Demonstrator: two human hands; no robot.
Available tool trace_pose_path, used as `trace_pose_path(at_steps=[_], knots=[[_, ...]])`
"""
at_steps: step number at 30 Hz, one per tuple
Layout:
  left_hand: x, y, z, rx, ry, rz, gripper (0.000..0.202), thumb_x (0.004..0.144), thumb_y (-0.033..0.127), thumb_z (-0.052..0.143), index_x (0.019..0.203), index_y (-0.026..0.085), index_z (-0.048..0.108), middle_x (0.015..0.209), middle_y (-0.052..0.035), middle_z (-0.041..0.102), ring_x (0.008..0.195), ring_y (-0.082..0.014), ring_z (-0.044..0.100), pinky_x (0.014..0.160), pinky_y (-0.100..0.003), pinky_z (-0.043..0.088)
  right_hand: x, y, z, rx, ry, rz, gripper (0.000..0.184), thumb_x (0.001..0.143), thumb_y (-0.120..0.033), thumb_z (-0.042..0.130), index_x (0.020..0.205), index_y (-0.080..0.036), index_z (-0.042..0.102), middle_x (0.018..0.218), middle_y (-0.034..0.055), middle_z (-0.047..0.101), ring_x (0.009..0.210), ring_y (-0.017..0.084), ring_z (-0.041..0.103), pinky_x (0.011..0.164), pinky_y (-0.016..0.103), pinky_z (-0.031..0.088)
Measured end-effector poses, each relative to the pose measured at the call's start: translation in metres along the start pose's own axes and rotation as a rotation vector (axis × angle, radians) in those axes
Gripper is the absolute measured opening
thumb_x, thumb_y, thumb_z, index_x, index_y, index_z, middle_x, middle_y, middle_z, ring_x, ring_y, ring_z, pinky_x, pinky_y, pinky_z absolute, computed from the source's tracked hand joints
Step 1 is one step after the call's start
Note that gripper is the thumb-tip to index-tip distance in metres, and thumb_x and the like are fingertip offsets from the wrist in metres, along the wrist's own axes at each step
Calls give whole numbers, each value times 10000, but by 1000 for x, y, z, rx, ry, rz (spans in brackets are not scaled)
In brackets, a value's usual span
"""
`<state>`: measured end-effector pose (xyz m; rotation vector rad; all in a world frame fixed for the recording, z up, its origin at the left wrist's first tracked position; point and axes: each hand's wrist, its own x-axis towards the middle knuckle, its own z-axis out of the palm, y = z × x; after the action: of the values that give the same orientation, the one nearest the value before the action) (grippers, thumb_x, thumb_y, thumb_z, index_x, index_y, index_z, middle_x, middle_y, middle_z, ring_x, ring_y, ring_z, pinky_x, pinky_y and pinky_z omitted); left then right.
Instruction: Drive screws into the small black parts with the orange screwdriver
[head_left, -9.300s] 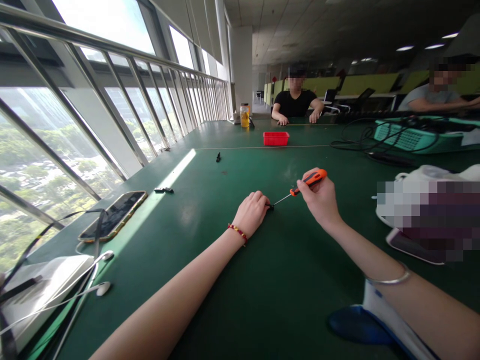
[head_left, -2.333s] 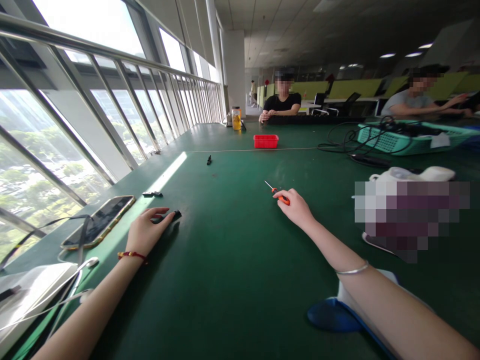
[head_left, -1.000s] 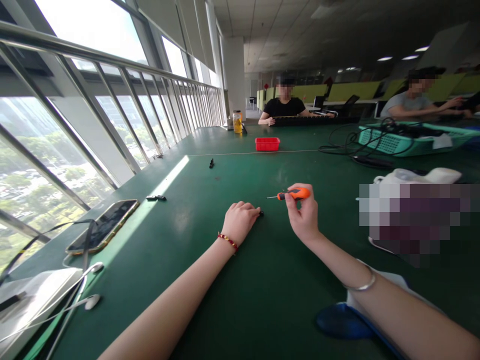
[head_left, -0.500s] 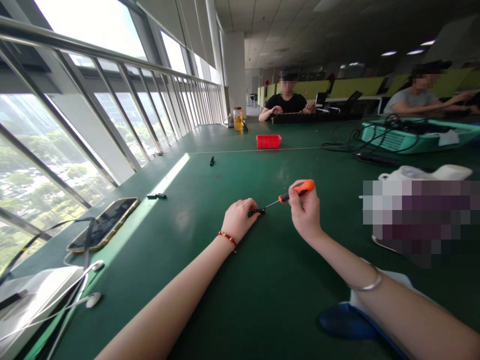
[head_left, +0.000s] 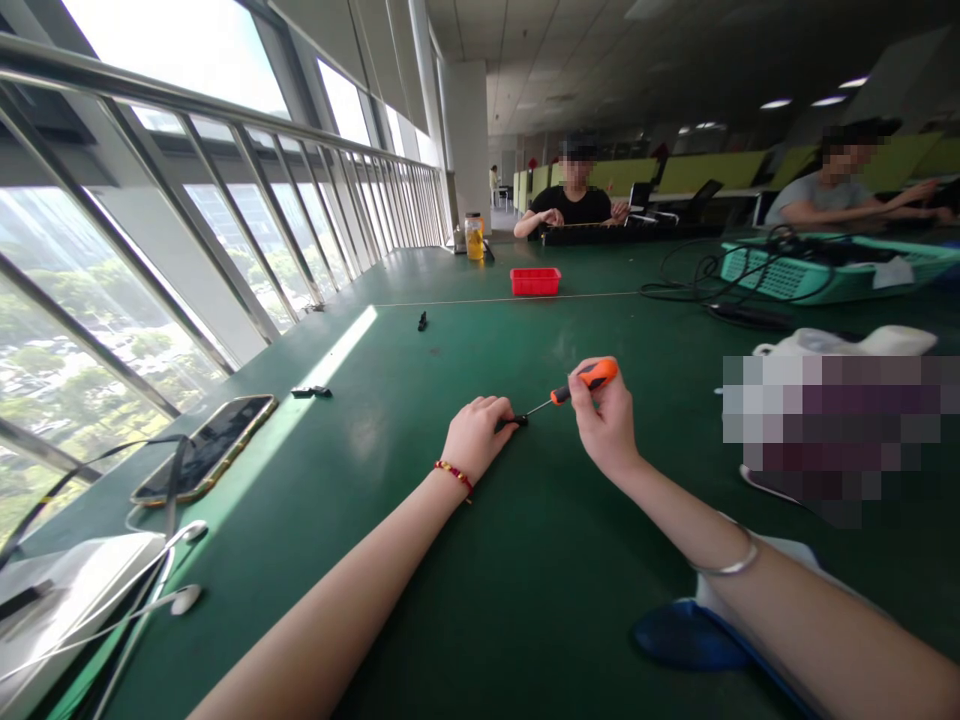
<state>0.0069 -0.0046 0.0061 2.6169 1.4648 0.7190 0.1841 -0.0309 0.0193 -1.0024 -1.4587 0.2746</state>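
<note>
No readable text, labels, brands or numbers anywhere. Phone (head_left: 204, 448) screen dark, nothing legible. Jar (head_left: 473, 236) at far end shows no readable label. Red tray (head_left: 535, 281) and teal basket (head_left: 817, 270) plain, no markings visible. Orange screwdriver (head_left: 581, 381) handle carries no legible brand. Bag area at right is blurred out, unreadable.
</note>
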Motion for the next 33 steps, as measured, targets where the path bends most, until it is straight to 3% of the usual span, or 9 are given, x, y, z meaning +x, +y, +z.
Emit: trace_pose_path(at_steps=[6,16,22,28,33], knots=[[0,-1,1,-34,16,23,82,815,207,567,895,199,580,869,-13,632,839,-169,563,745,-290,458,3,-2,-1,-30,9,2,145,846,-354,466,786,-228,424,607,-55,414,445,93,407,497,255,351],[0,-1,1,8,15,84,104,848,210,535,838,210,639,874,-23,627,852,-172,553,765,-291,467,15,-19,-2,-52,-53,16,243,839,-411,483,696,-221,428,587,-42,435,458,92,407,494,243,340],[1,0,0,-10,-5,69,72,832,188,545,840,199,616,877,-23,627,858,-176,556,773,-297,470,16,-27,-5,-173,-23,58,197,764,-364,563,827,-228,436,610,-48,474,467,108,454,483,239,347],[1,0,1,-83,13,12,126,792,171,579,916,189,567,878,-26,631,851,-177,574,773,-312,479,34,-47,-7,-355,-229,54,183,773,-395,529,730,-230,462,569,-40,467,490,119,439,492,237,308],[1,0,1,-116,25,-18,77,782,178,594,850,189,561,852,-18,634,833,-173,578,762,-306,479,59,-59,8,-499,-323,46,377,839,-493,384,584,-216,407,509,-19,453,513,134,413,484,245,240]])
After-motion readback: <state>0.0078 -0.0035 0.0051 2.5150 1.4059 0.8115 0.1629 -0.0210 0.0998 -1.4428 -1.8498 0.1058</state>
